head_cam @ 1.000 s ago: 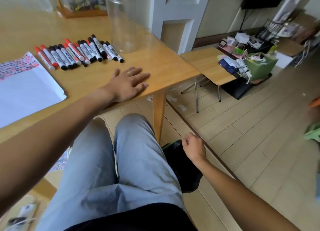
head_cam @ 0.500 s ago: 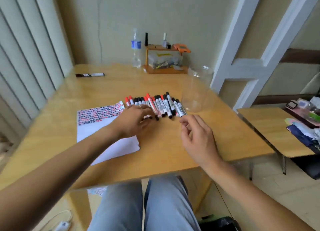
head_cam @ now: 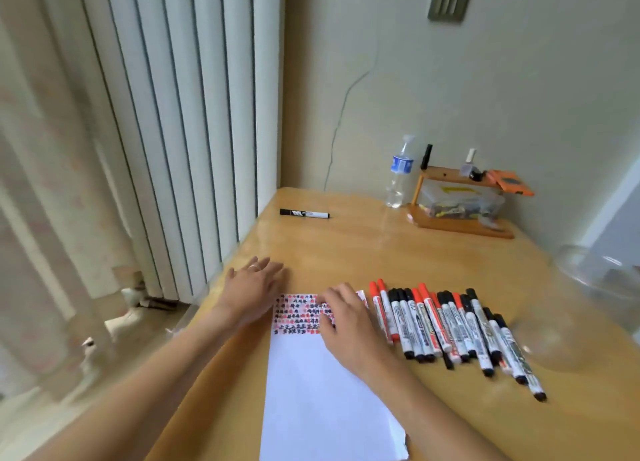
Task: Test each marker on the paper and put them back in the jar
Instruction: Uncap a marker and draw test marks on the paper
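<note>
A white sheet of paper (head_cam: 322, 398) lies on the wooden table (head_cam: 381, 253), its far strip covered with red and black test marks. Several red-capped and black-capped markers (head_cam: 446, 325) lie in a row just right of the paper. A clear jar (head_cam: 588, 308) stands at the right end of that row. My left hand (head_cam: 254, 289) rests flat at the paper's far left corner, fingers spread, holding nothing. My right hand (head_cam: 346, 317) lies palm down on the marked strip, next to the red markers, also holding nothing.
One black marker (head_cam: 304, 214) lies alone at the table's far left. A water bottle (head_cam: 399, 173) and a wooden desk organiser (head_cam: 457, 204) stand against the back wall. Vertical blinds (head_cam: 173, 114) hang close along the table's left edge.
My view has swung left, from the floor to the table and blinds. My right hand came up from beside my leg onto the paper. My left hand moved from the markers to the paper's left corner.
</note>
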### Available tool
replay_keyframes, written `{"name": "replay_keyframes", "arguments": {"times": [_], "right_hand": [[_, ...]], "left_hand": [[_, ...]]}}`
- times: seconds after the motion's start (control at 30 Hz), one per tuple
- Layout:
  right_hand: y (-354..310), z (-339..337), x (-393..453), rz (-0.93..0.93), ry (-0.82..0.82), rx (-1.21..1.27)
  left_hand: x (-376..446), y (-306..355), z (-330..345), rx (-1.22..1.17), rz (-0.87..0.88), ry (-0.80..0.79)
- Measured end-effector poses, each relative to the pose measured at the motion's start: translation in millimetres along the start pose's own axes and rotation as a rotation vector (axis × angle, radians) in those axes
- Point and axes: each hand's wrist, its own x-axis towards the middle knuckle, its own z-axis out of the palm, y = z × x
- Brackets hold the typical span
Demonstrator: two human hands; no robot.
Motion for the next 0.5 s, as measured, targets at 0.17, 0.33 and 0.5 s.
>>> {"name": "replay_keyframes", "arguments": {"times": [0.17, 0.33, 0.5], "right_hand": [[18.6, 13.4, 26.6, 0.006, -0.017, -0.032], [31.7, 15.6, 70.8, 0.047, -0.025, -0.031], [43.3, 27.7, 131.4, 0.09, -0.015, -0.073]], "left_hand": [[26.5, -4.2, 9.1, -0.044, -0.041, -0.001], [46.8, -5.6, 12.9, 0.039, -0.073, 0.095], [65.4, -15.1, 20.7, 0.024, -0.077, 0.102]]}}
